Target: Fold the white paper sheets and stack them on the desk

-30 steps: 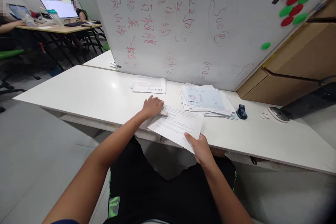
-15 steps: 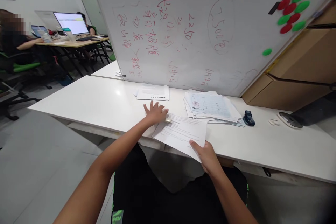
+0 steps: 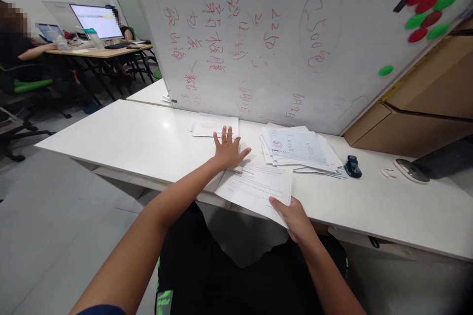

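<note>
My left hand [image 3: 227, 152] is open over the desk, fingers spread, just in front of a small pile of printed papers [image 3: 210, 124]. Its fingertips overlap the near edge of that pile; whether they touch it I cannot tell. My right hand [image 3: 293, 214] pinches the near right corner of a printed sheet [image 3: 254, 189], thumb on top. This sheet slants over the front edge of the desk. A small pale object [image 3: 235, 170], partly hidden by my left hand, lies at the sheet's far edge. To the right is a larger, uneven stack of papers [image 3: 299, 145].
Right of the large stack are a dark blue stapler-like object [image 3: 353, 166], white earphones [image 3: 388, 172] and a round-ended grey item [image 3: 411, 171]. A whiteboard [image 3: 273, 83] with magnets stands along the back of the white desk [image 3: 121, 138]. Cardboard boxes [image 3: 402, 128] rise behind right. Two people sit at another table [image 3: 99, 52].
My left hand has moved forward and slightly right, its fingers now over the near edge of the small pile. My right hand keeps hold of the sheet. The view has shifted slightly.
</note>
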Demonstrator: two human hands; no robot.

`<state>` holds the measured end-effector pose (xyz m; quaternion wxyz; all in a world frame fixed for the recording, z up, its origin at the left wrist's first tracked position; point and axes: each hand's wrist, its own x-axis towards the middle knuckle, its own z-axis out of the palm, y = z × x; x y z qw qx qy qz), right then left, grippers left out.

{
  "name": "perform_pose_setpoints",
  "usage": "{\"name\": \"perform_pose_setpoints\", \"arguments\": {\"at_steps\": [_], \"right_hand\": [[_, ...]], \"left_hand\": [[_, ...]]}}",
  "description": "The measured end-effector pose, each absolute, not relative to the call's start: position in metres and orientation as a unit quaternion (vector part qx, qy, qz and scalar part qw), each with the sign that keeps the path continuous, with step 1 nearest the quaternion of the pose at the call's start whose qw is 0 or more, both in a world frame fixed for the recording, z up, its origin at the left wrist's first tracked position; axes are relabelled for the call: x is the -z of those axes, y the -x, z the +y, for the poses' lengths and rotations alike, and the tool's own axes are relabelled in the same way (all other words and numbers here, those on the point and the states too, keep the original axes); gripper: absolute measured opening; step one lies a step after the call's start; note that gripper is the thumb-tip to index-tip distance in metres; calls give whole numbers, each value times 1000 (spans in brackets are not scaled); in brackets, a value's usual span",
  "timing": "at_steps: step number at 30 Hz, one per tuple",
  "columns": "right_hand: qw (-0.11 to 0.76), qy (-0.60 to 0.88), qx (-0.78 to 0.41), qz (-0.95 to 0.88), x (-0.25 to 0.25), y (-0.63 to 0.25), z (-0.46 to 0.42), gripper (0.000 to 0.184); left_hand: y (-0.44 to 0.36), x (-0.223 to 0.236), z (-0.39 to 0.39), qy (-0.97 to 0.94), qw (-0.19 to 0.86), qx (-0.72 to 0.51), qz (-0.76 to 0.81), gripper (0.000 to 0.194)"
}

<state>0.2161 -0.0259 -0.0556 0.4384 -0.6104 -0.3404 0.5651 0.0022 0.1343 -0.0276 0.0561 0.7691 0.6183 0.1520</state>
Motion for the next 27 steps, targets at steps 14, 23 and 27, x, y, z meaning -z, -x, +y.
{"name": "perform_pose_setpoints", "arguments": {"at_steps": [14, 23, 27], "right_hand": [[429, 640, -534, -349, 60, -217, -26, 41], [448, 621, -538, -353, 61, -211, -35, 44], [474, 629, -494, -368, 54, -208, -54, 48]], "left_hand": [[-12, 25, 131, -793, 84, -149, 585, 73], [-5, 29, 133, -773, 51, -159, 612, 65], [0, 19, 136, -728, 86, -191, 653, 60]]}}
